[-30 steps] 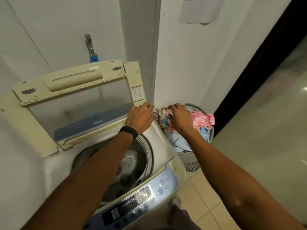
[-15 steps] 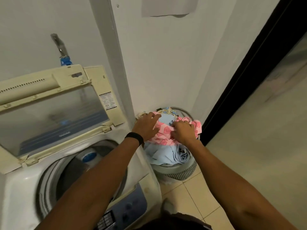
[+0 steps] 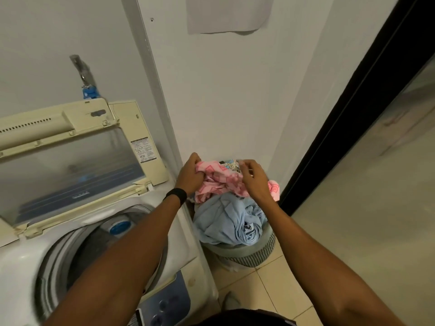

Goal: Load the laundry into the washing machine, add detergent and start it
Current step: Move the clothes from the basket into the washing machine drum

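A top-loading washing machine (image 3: 181,236) stands at the left with its lid (image 3: 70,165) raised and the drum (image 3: 77,252) open. To its right on the floor sits a striped laundry basket (image 3: 249,255) piled with clothes. A pink patterned cloth (image 3: 221,182) lies on top, above a bunched light blue garment (image 3: 226,222). My left hand (image 3: 190,176) grips the cloth's left end. My right hand (image 3: 253,180) holds its right part, fingers curled into the fabric. Both hands are over the basket.
A tap with a blue fitting (image 3: 88,91) sticks out of the wall behind the machine. The blue control panel (image 3: 167,304) is at the machine's front. A dark door frame (image 3: 341,128) runs along the right, with tiled floor (image 3: 270,285) below the basket.
My left hand left the lid's edge and joined the right hand on the pink cloth. The cloth is now gathered and raised a little off the pile. My view swung right.
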Tool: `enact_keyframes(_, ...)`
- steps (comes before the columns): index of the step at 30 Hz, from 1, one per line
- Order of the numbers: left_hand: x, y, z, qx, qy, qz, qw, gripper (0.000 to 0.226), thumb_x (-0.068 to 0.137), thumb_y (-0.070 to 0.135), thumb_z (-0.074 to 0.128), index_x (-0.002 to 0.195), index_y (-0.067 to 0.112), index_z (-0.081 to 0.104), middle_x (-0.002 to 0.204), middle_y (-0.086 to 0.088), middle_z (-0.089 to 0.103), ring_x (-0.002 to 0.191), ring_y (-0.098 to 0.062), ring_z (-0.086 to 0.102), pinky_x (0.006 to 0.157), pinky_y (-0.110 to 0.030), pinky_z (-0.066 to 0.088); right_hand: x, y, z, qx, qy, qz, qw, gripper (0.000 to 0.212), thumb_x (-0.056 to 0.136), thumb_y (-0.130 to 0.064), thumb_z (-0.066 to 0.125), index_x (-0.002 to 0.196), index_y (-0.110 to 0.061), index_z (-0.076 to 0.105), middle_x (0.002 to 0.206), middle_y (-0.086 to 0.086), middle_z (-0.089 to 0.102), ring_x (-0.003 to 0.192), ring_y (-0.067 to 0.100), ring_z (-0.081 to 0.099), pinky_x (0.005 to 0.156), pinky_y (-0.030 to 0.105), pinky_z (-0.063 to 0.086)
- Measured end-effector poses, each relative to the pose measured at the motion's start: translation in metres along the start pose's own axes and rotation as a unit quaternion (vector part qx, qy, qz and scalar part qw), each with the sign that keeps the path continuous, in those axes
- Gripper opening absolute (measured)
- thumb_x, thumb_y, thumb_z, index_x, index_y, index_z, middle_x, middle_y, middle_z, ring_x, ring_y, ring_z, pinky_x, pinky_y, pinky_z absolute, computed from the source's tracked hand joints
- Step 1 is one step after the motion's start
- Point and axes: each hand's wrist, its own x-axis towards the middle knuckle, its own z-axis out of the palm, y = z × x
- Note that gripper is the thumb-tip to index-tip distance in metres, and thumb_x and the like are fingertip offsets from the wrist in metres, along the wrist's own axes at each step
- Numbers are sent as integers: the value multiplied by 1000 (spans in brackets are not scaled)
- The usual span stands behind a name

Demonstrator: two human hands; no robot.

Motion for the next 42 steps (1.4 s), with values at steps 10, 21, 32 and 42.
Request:
enact_keyframes(10,-7,-15,-10,155,-268,-10,951,21,61,9,56,76,23,53,88,-2,56,81,-17,50,69,-27,39,4,45,9,21,-5,208,978,51,83,-21,72,133,-14,62,122,13,70,103,31,69,92,49,58)
enact_keyframes(21,-3,-31,-10,50,-73,-199,976,97,54,61,80,131,17,43,127,-10,54,112,-33,61,93,-53,58,5,-32,6,367,54,203,906,30,83,1,29,65,-19,41,60,1,51,56,19,52,56,27,50)
enact_keyframes(32,1,5,8,-179,66,-159,969,29,95,5,45,70,18,49,70,3,50,70,-14,45,62,-29,35,-10,0,2,-192,111,155,963,43,80,-26,74,115,-24,50,129,7,51,125,34,46,104,53,39)
enact_keyframes(42,4,21,15,-379,74,-156,909,28,77,-2,47,74,24,57,94,-24,70,92,-35,68,79,-43,53,25,-69,-10,-401,-249,11,882,55,94,-37,61,146,-24,49,145,8,57,129,31,56,100,41,47)
